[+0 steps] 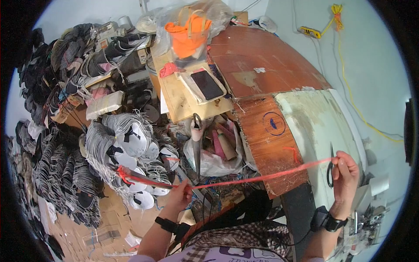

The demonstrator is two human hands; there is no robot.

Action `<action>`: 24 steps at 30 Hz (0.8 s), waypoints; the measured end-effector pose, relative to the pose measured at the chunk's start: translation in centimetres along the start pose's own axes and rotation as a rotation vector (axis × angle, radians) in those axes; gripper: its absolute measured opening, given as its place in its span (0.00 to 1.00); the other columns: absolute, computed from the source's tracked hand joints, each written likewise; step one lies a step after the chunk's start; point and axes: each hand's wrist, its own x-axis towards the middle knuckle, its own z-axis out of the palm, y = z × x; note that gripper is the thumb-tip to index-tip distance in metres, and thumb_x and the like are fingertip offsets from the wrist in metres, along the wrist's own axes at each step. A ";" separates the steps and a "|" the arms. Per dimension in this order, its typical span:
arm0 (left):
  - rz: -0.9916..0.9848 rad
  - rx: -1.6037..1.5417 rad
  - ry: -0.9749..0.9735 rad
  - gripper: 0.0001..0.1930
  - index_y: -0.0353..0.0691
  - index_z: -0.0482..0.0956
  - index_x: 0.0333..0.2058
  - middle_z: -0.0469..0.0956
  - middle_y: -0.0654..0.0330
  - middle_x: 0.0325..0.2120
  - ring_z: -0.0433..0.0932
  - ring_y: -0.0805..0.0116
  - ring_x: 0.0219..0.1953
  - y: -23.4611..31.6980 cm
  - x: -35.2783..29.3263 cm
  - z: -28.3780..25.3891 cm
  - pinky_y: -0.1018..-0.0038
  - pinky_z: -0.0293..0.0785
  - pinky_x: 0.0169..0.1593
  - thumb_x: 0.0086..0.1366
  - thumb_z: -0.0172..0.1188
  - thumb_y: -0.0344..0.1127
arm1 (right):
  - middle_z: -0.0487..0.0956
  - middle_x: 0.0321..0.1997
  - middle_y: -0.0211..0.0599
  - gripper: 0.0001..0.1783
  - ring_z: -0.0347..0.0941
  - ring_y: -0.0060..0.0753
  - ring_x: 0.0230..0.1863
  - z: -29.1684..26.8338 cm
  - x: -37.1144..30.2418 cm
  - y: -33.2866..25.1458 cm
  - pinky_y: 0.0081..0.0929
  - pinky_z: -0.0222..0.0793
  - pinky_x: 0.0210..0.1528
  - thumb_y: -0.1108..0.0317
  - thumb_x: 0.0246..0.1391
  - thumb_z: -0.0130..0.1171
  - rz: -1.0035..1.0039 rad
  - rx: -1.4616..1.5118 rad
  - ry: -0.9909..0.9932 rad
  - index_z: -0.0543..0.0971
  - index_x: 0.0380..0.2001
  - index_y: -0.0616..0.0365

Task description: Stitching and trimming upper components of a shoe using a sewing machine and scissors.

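Observation:
A long red fabric strip [262, 177] is stretched between my two hands, rising toward the right. My left hand [180, 195] is closed on it near the end of a slim metal bar [150, 180]. At the bar's far left end is a red bunch [124, 173] of similar material. On the right, my right hand [346, 172] pinches the strip's other end between thumb and fingers. Scissors with black handles [330, 174] show against that hand, blades pointing up; whether the hand holds them too is unclear.
Bundles of grey-corded pieces [115, 139] pile up at left. A pointed metal arm [196, 144] stands ahead, beside a plastic bag of yarn cones [222, 146]. A phone [207, 84] lies on the yellowish board [174, 105]. The brown tabletop [257, 61] extends right.

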 end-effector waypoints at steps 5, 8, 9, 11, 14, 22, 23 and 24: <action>0.019 1.188 -0.688 0.20 0.36 0.79 0.29 0.79 0.59 0.20 0.78 0.73 0.21 4.0 -9.8 7.2 0.77 0.72 0.26 0.64 0.59 0.51 | 0.83 0.33 0.36 0.08 0.75 0.21 0.28 7.6 -0.9 -0.3 0.17 0.68 0.30 0.75 0.56 0.56 0.059 -0.322 -0.348 0.82 0.37 0.62; 0.645 0.772 -0.745 0.09 0.33 0.80 0.33 0.79 0.60 0.25 0.77 0.75 0.24 7.0 -15.8 11.6 0.78 0.73 0.30 0.66 0.58 0.34 | 0.82 0.32 0.42 0.08 0.78 0.38 0.33 13.6 -1.5 -0.4 0.27 0.72 0.36 0.77 0.54 0.55 -0.268 -0.494 -0.721 0.82 0.36 0.58; 0.621 0.801 -0.696 0.09 0.33 0.80 0.33 0.79 0.60 0.25 0.77 0.75 0.24 7.7 -16.5 13.0 0.78 0.73 0.30 0.66 0.58 0.34 | 0.81 0.31 0.44 0.09 0.78 0.43 0.34 15.2 -1.6 -0.6 0.31 0.73 0.37 0.77 0.53 0.56 -0.323 -0.503 -0.844 0.82 0.36 0.56; 1.434 0.730 -0.095 0.05 0.33 0.80 0.34 0.79 0.59 0.28 0.76 0.77 0.25 8.7 -16.9 15.1 0.78 0.72 0.30 0.64 0.58 0.29 | 0.81 0.32 0.43 0.09 0.77 0.45 0.34 18.2 -2.1 -1.0 0.32 0.73 0.37 0.76 0.52 0.57 -0.430 -0.396 -0.864 0.81 0.36 0.56; 0.990 0.300 -0.284 0.05 0.34 0.80 0.36 0.78 0.59 0.28 0.74 0.78 0.26 9.8 -16.1 15.5 0.80 0.69 0.30 0.61 0.60 0.24 | 0.81 0.32 0.42 0.10 0.77 0.47 0.35 21.0 -1.7 -1.7 0.33 0.73 0.37 0.75 0.52 0.57 -0.519 -0.280 -0.846 0.81 0.38 0.54; 1.550 0.524 0.214 0.04 0.33 0.83 0.34 0.72 0.65 0.22 0.66 0.80 0.24 13.1 -12.9 13.8 0.82 0.60 0.27 0.60 0.62 0.25 | 0.80 0.33 0.40 0.09 0.77 0.31 0.29 24.8 0.1 -0.7 0.25 0.71 0.31 0.74 0.57 0.56 -0.508 -0.179 -0.540 0.79 0.41 0.60; 1.584 0.559 0.238 0.04 0.33 0.83 0.34 0.72 0.65 0.22 0.67 0.79 0.24 13.3 -12.8 14.0 0.81 0.60 0.26 0.60 0.62 0.25 | 0.79 0.35 0.41 0.10 0.77 0.35 0.31 25.0 0.3 -0.4 0.28 0.72 0.33 0.74 0.57 0.55 -0.534 -0.216 -0.516 0.78 0.42 0.60; 1.576 0.629 0.261 0.05 0.33 0.83 0.35 0.72 0.64 0.21 0.67 0.78 0.23 13.5 -12.7 14.1 0.81 0.60 0.26 0.60 0.62 0.25 | 0.79 0.35 0.41 0.10 0.77 0.35 0.31 25.2 0.5 -0.1 0.28 0.72 0.33 0.74 0.57 0.55 -0.540 -0.219 -0.512 0.78 0.42 0.60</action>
